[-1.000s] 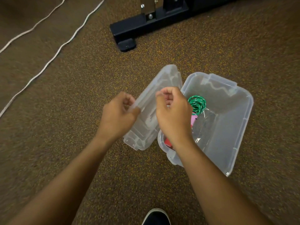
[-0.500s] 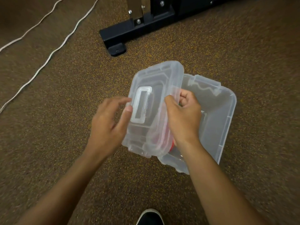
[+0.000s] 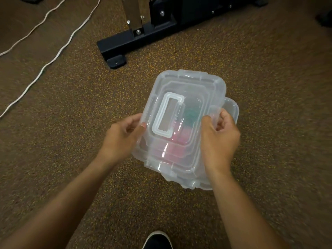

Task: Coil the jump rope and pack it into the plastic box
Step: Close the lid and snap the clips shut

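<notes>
Clear lid [image 3: 181, 97] held over plastic box [image 3: 231, 112] on speckled carpet [image 3: 71, 123], offset left, box rim showing at right. Left hand [image 3: 122, 139] grips the lid's left edge; right hand [image 3: 219, 137] grips its right edge, fingers curled. Jump rope [image 3: 192, 114] inside the box, a green and pink blur through the lid. Black frame foot [image 3: 125, 44] far; white cord [image 3: 50, 60] far left.

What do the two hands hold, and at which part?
Both hold the lid over the box: the left hand grips its left edge, the right hand its right edge.
</notes>
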